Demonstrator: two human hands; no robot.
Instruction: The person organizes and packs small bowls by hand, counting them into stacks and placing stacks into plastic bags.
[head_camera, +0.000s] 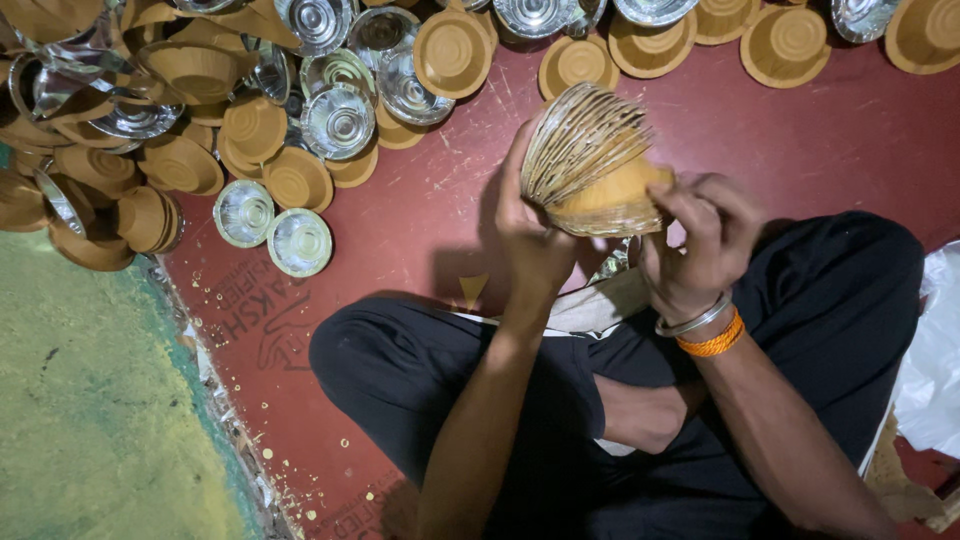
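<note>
Stacked paper bowls (592, 165), brown outside with foil-lined rims fanning at the top, sit at centre frame, grasped on both sides by a person seated cross-legged on a red floor mat (400, 220). Left hand (532, 235) wraps its grip around the stack's left side; right hand (700, 245), wearing a metal bangle (692, 322) and an orange bangle (712, 343), closes its fingers over the right edge. Black trousers (420, 370) fill the lower frame. Farther off, loose bowls (270, 120), silver and brown, heap across the upper left and along the top edge.
</note>
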